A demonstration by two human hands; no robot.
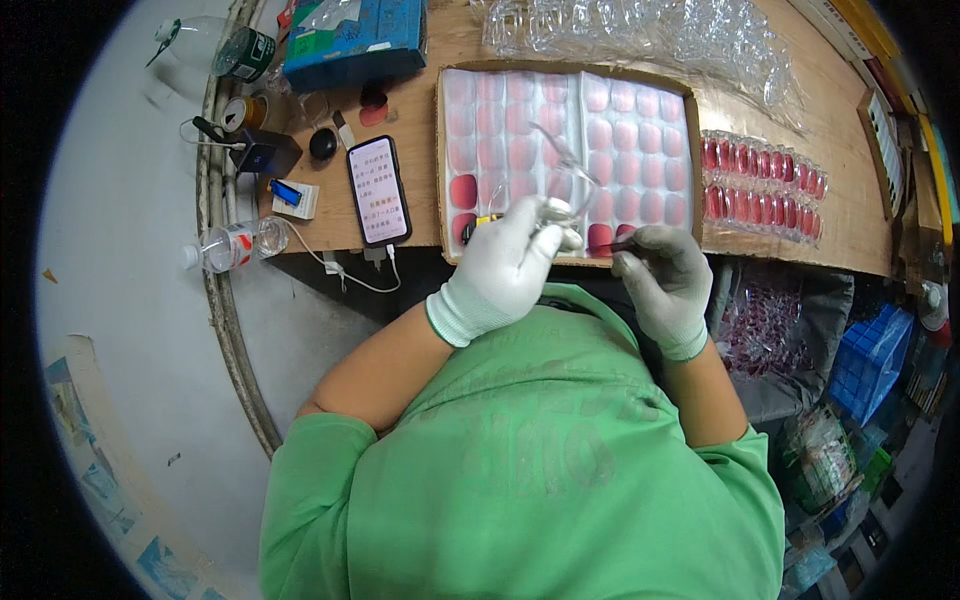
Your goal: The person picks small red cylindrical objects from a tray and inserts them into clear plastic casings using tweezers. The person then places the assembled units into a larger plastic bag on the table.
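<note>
Both my hands wear white gloves over the near edge of a cardboard box point(440, 130) that holds rows of red-tinted lenses point(613, 135), most under translucent film. My left hand point(500, 255) is closed on a clear plastic eyeglass frame point(568, 160), whose thin arm sticks up and away over the box. My right hand point(668, 285) pinches a thin dark red lens point(624, 246), seen nearly edge-on, just right of the frame. Bare red lenses point(463, 191) lie in the near left of the box. Partly behind my left hand sits a small yellow and black item point(486, 219).
Clear eyeglass frames point(640, 35) are heaped behind the box. To its right lie two rows of clear frames with red lenses point(762, 188). A phone point(379, 190) on a cable, a plastic bottle point(235, 246) and a blue box point(355, 45) are left. A blue crate point(868, 362) stands lower right.
</note>
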